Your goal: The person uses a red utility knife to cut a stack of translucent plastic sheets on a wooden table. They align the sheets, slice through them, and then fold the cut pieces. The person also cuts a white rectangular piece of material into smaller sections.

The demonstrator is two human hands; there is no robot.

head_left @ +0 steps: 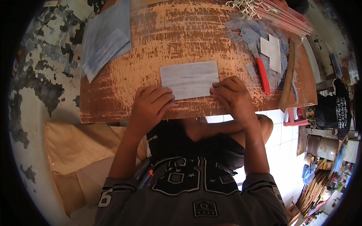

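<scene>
A pale grey-blue rectangular sheet [189, 80] lies near the front edge of the worn wooden table, its long side towards me. Whether it is paper or film I cannot make out. At its near left corner, my left hand [151, 103] pinches the edge between thumb and bent fingers. The near right corner is gripped the same way by my right hand [234, 95]. A red-handled cutter [262, 76] rests to the right of that hand.
Larger bluish sheets [107, 37] are stacked on the table's left. To the right lie clear film scraps [249, 34], white cards [274, 52] and a curved wooden strip [289, 75]. Red sticks with white strings [281, 17] sit at the far right. A peeling wall [41, 71] borders the left.
</scene>
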